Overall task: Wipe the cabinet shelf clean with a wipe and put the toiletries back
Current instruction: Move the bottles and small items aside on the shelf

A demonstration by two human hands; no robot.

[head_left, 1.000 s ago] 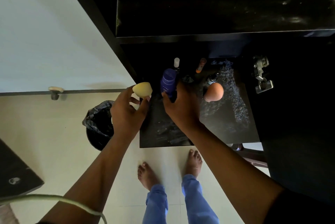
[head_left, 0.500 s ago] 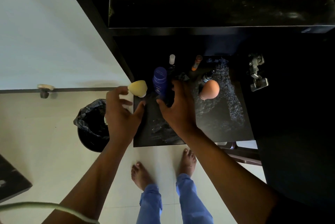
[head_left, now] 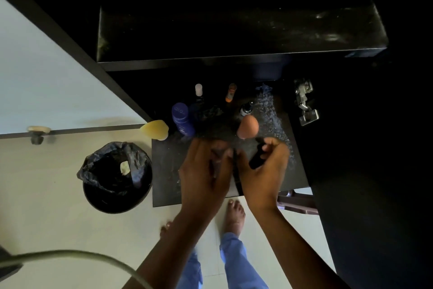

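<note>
Hands meet over the shelf (head_left: 168, 171): right hand (head_left: 262, 171) grips a small black bottle (head_left: 256, 160), just below the orange sponge (head_left: 248, 126). Left hand (head_left: 206, 171) curled; whether it holds anything is unclear. Yellow sponge (head_left: 155, 129) and blue bottle (head_left: 182, 120) stand left of the orange sponge.

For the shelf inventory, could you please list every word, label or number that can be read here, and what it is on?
Blue bottle: pale lettering on its cap, too blurred to read.
Orange tube: a printed label, too small to read.
White-capped bottle: no text can be made out.
Dark item in the right hand: no text shows.
Nothing else in view carries readable text.
</note>
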